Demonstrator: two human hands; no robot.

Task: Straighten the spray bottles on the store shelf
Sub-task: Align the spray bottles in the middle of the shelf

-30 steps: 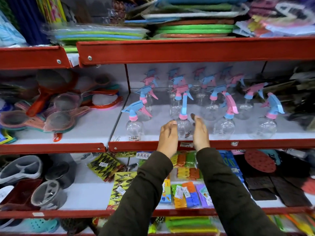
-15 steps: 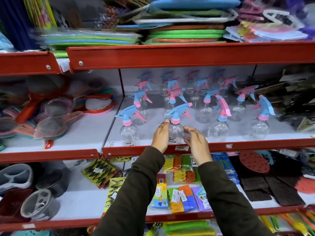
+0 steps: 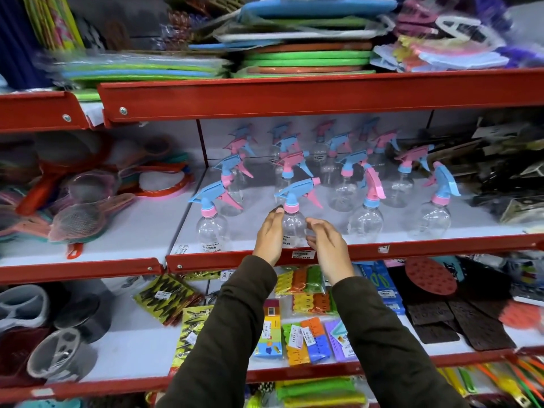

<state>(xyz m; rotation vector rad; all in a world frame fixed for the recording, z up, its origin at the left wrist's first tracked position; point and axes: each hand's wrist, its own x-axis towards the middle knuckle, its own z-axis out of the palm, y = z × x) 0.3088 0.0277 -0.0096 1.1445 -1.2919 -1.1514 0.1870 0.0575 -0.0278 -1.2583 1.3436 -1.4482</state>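
Several clear spray bottles with blue and pink trigger heads stand in rows on the white middle shelf (image 3: 412,250). The front middle spray bottle (image 3: 294,226) stands upright near the red front edge, its blue head pointing left. My left hand (image 3: 269,238) lies flat against its left side, thumb up at the pink collar. My right hand (image 3: 328,247) is beside its right side with fingers apart, fingertips just at the bottle wall. A front-left bottle (image 3: 212,228) also points left. Two front bottles (image 3: 365,222) (image 3: 431,219) to the right have their heads turned other ways.
Sieves and strainers (image 3: 73,219) lie on the shelf section to the left. Dark packaged goods (image 3: 506,184) crowd the right end. Stacked coloured mats (image 3: 306,54) fill the shelf above. Packs of clips (image 3: 306,337) and dark mats (image 3: 459,319) lie on the shelf below.
The front middle bottle's head has been turned from pointing away to pointing left. My right hand has eased back from gripping the bottle, its fingers spreading. The view shifted slightly.
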